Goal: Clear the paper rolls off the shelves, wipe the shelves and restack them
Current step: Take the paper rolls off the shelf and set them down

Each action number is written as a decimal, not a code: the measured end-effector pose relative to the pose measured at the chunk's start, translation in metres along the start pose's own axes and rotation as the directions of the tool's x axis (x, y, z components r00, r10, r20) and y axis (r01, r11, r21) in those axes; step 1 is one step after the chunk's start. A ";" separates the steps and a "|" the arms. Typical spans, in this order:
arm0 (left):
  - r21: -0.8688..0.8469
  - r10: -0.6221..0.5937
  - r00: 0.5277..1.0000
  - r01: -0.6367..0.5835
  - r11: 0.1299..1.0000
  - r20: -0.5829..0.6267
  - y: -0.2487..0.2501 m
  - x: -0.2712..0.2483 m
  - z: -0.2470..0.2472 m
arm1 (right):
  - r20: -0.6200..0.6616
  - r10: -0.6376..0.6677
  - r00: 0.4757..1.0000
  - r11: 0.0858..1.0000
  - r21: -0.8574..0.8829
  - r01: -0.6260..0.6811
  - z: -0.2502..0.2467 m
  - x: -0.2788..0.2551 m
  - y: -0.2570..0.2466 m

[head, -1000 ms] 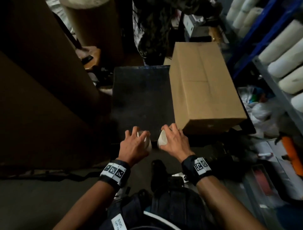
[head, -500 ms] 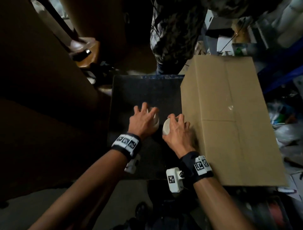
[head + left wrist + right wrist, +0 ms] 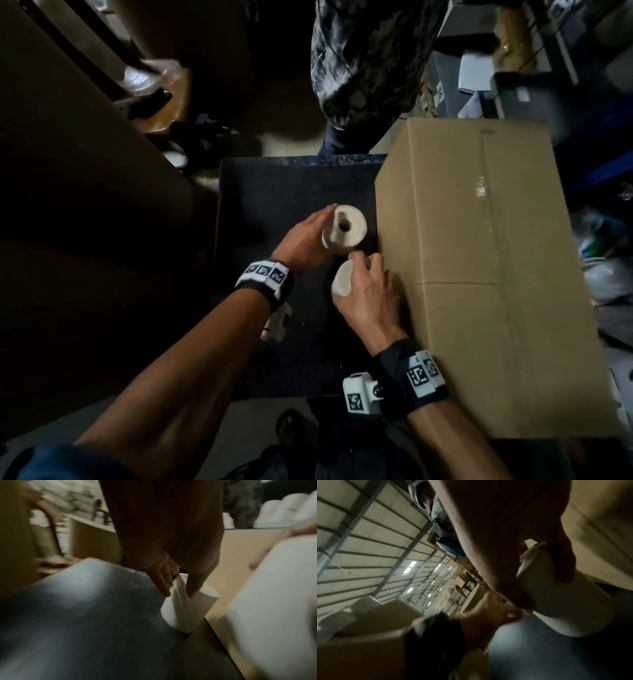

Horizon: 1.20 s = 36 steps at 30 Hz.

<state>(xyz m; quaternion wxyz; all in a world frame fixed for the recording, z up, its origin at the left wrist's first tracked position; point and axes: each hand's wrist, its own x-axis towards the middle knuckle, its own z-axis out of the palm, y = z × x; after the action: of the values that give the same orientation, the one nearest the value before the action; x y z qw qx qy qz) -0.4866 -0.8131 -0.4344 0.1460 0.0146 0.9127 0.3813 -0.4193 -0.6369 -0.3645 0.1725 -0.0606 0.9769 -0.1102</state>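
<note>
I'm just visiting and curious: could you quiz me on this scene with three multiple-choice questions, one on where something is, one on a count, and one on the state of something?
1. Where is the cardboard box relative to the two paper rolls?
A. To their right
B. To their left
C. Under them

2. How many rolls are the hands handling on the dark platform?
A. One
B. Two
C. Four

3. What is the state of the far roll, at the left hand?
A. Lying flat on its side
B. Standing on end, core hole up
C. Crushed flat

Answers:
1. A, the box sits along the platform's right side, beside the rolls.
2. B, the left hand holds the far roll and the right hand grips the near roll.
3. B, the head view looks straight down into its core hole.
</note>
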 end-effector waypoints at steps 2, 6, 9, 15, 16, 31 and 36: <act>-0.092 -0.043 0.996 0.036 0.995 -0.074 -0.016 -0.025 -0.003 | -0.097 -0.017 0.995 1.000 0.008 0.018 -0.016 0.011 -0.005; -0.078 -0.084 0.986 0.073 0.994 -0.144 -0.047 -0.068 0.003 | -0.203 -0.035 0.979 0.996 0.076 0.051 -0.050 0.040 -0.014; -0.115 -0.111 0.986 0.097 0.989 -0.124 -0.052 -0.093 0.011 | -0.152 -0.041 0.988 0.988 0.141 0.062 -0.058 0.071 -0.019; -0.096 -0.106 0.989 0.096 0.991 -0.101 -0.045 -0.114 0.020 | -0.087 -0.122 0.989 0.976 0.170 0.136 -0.049 0.094 -0.018; -0.098 -0.112 0.989 0.102 0.990 -0.102 -0.045 -0.117 0.019 | -0.091 -0.123 0.988 0.974 0.178 0.138 -0.049 0.090 -0.016; 0.068 -0.167 0.985 0.163 0.984 0.049 -0.022 -0.279 0.078 | 0.236 0.034 0.971 0.962 0.257 -0.096 0.101 -0.180 0.027; 0.105 -0.120 0.975 0.102 0.989 0.189 -0.003 -0.351 0.134 | 0.270 0.144 0.952 0.936 0.276 -0.220 0.134 -0.270 0.072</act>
<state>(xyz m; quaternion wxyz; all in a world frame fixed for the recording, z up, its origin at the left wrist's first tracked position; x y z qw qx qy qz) -0.1128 -0.7705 -0.4360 0.2547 0.0075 0.9105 0.3256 -0.1266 -0.5508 -0.4166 0.3089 0.0448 0.9208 -0.2337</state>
